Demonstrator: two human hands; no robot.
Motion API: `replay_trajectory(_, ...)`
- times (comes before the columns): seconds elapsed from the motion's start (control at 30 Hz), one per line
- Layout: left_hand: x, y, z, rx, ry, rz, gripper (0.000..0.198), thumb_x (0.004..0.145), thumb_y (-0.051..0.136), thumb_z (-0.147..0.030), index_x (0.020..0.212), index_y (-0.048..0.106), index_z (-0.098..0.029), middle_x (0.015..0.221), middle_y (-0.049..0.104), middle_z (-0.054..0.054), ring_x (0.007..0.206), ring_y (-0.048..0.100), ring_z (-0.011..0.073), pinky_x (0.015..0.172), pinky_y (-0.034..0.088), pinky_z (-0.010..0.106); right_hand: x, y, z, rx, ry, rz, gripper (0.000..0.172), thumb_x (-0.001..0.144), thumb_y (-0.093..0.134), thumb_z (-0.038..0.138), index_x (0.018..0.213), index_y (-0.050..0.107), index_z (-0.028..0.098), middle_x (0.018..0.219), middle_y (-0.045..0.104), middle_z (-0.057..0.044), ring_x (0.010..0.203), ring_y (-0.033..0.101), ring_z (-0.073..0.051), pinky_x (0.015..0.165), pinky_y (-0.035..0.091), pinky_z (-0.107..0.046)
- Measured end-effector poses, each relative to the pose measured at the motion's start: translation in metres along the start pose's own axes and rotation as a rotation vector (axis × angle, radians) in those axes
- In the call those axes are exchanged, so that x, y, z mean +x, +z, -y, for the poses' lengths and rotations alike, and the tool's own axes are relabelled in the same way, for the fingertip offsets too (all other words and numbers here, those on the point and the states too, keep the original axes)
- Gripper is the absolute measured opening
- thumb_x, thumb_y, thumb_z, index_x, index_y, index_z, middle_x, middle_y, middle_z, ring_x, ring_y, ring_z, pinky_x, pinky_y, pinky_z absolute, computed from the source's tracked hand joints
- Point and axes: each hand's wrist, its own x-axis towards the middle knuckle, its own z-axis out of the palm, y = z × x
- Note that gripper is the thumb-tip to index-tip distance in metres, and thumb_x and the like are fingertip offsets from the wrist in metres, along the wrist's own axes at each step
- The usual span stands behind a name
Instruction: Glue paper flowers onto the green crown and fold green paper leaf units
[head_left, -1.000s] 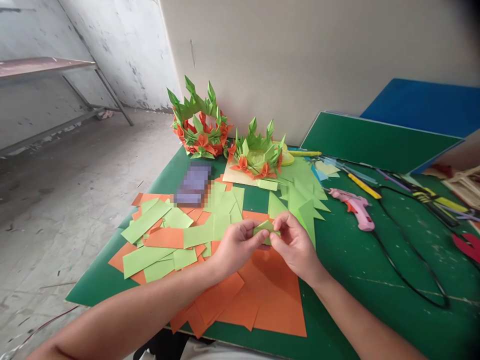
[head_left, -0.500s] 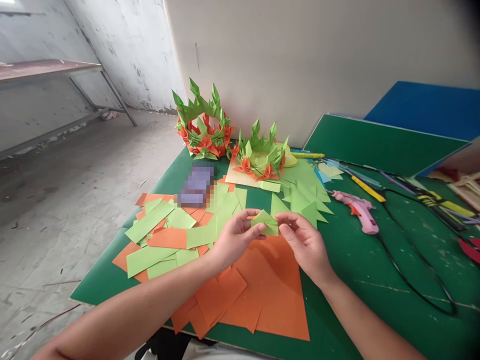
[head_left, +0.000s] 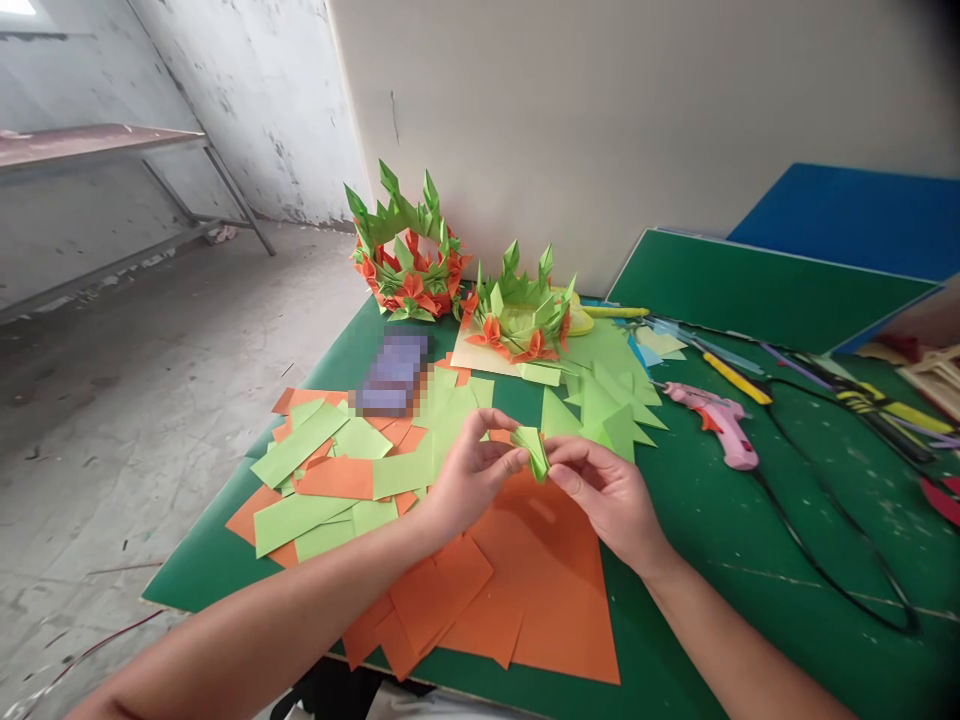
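Note:
Between my two hands is a small folded piece of green paper (head_left: 533, 452), held above a large orange sheet (head_left: 559, 600). My left hand (head_left: 480, 475) pinches its left side between thumb and fingers. On the other side, my right hand (head_left: 600, 490) grips the lower right edge with thumb and fingertips. Loose orange squares (head_left: 442, 590) lie under my left forearm. Green paper strips (head_left: 300, 445) and orange pieces are scattered to the left. Two paper crowns of green points and orange flowers, a taller one (head_left: 412, 290) and a lower one (head_left: 517, 325), stand at the back.
A pink glue gun (head_left: 716, 420) with a black cord lies on the green table (head_left: 750, 560) at right, near a yellow-handled tool (head_left: 735, 377). Pointed green papers (head_left: 611, 400) lie beyond my right hand. A pixelated purple object (head_left: 394, 370) rests at back left. Green board (head_left: 765, 290) leans behind.
The green paper has gone from a flat, pointed shape to a narrower one with gathered folds. My right fingers have shifted slightly down and left along it.

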Motion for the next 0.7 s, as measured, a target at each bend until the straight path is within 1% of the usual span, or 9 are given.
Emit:
replay_trajectory(0.07, -0.0006, -0.0006, -0.0001, 0.037, -0.030, 0.013, 0.033, 0.081, 0.068, -0.040, 0.101, 0.047, -0.023, 0.100, 0.059, 0.003, 0.077, 0.060, 0.0121, 0.060, 0.043, 0.024, -0.0010, 0.0013, 0.0012, -0.010, -0.032, 0.004, 0.008, 0.085, 0.067, 0.029, 0.080, 0.068, 0.024, 0.097, 0.070, -0.005, 0.089, 0.068, -0.018, 0.079, 0.058, -0.031)
replay_trajectory(0.1, -0.0007, -0.0007, -0.0003, 0.050, -0.024, 0.010, 0.032, 0.082, 0.067, -0.040, 0.101, 0.048, -0.023, 0.097, 0.058, 0.003, 0.080, 0.059, 0.0127, 0.061, 0.042, 0.024, -0.0014, 0.0016, 0.0014, -0.021, -0.050, 0.004, 0.007, 0.085, 0.066, 0.028, 0.081, 0.068, 0.024, 0.097, 0.070, -0.005, 0.089, 0.068, -0.017, 0.079, 0.058, -0.030)
replay_trajectory(0.2, -0.0003, -0.0001, -0.0013, 0.062, 0.040, -0.006, 0.029, 0.082, 0.068, -0.037, 0.100, 0.050, -0.022, 0.097, 0.057, 0.003, 0.089, 0.058, 0.0145, 0.071, 0.046, 0.027, -0.0024, 0.0016, 0.0014, -0.059, -0.085, 0.002, 0.005, 0.086, 0.066, 0.025, 0.081, 0.069, 0.025, 0.098, 0.069, -0.004, 0.091, 0.067, -0.017, 0.080, 0.058, -0.029)
replay_trajectory(0.27, 0.0002, 0.0003, -0.0015, 0.066, 0.056, -0.002, 0.028, 0.082, 0.067, -0.036, 0.101, 0.052, -0.021, 0.098, 0.056, 0.004, 0.091, 0.058, 0.0153, 0.076, 0.047, 0.029, -0.0029, 0.0013, 0.0016, -0.070, -0.095, 0.004, 0.005, 0.085, 0.066, 0.024, 0.082, 0.069, 0.026, 0.098, 0.068, -0.004, 0.091, 0.067, -0.016, 0.080, 0.058, -0.028)
replay_trajectory(0.47, 0.0020, -0.0016, -0.0002, 0.063, 0.059, 0.016, 0.027, 0.082, 0.067, -0.036, 0.097, 0.051, -0.021, 0.091, 0.055, 0.001, 0.086, 0.056, 0.0139, 0.077, 0.046, 0.029, -0.0032, 0.0010, 0.0016, -0.083, -0.105, 0.006, 0.005, 0.085, 0.067, 0.024, 0.081, 0.069, 0.025, 0.097, 0.068, -0.004, 0.091, 0.067, -0.017, 0.078, 0.059, -0.030)
replay_trajectory(0.53, 0.0017, -0.0017, -0.0018, 0.084, 0.061, -0.007, 0.027, 0.080, 0.069, -0.035, 0.090, 0.049, -0.021, 0.086, 0.053, 0.000, 0.079, 0.055, 0.0125, 0.073, 0.044, 0.028, -0.0035, 0.0011, 0.0005, -0.087, -0.101, 0.005, 0.004, 0.085, 0.068, 0.026, 0.081, 0.069, 0.025, 0.098, 0.067, -0.005, 0.091, 0.066, -0.019, 0.078, 0.059, -0.031)
replay_trajectory(0.6, 0.0005, -0.0013, -0.0045, 0.152, 0.070, -0.033, 0.026, 0.079, 0.068, -0.034, 0.081, 0.047, -0.020, 0.080, 0.051, -0.001, 0.074, 0.052, 0.0113, 0.072, 0.041, 0.027, -0.0039, 0.0013, -0.0013, -0.084, -0.095, 0.009, 0.003, 0.084, 0.068, 0.026, 0.082, 0.068, 0.024, 0.099, 0.067, -0.005, 0.092, 0.066, -0.019, 0.079, 0.059, -0.032)
replay_trajectory(0.7, -0.0025, -0.0004, -0.0073, 0.234, 0.093, -0.022, 0.025, 0.082, 0.065, -0.032, 0.073, 0.044, -0.020, 0.073, 0.049, -0.002, 0.071, 0.047, 0.0111, 0.072, 0.039, 0.027, -0.0042, 0.0021, -0.0033, -0.076, -0.095, 0.019, 0.001, 0.086, 0.066, 0.025, 0.087, 0.066, 0.025, 0.101, 0.065, -0.005, 0.094, 0.065, -0.019, 0.081, 0.057, -0.032)
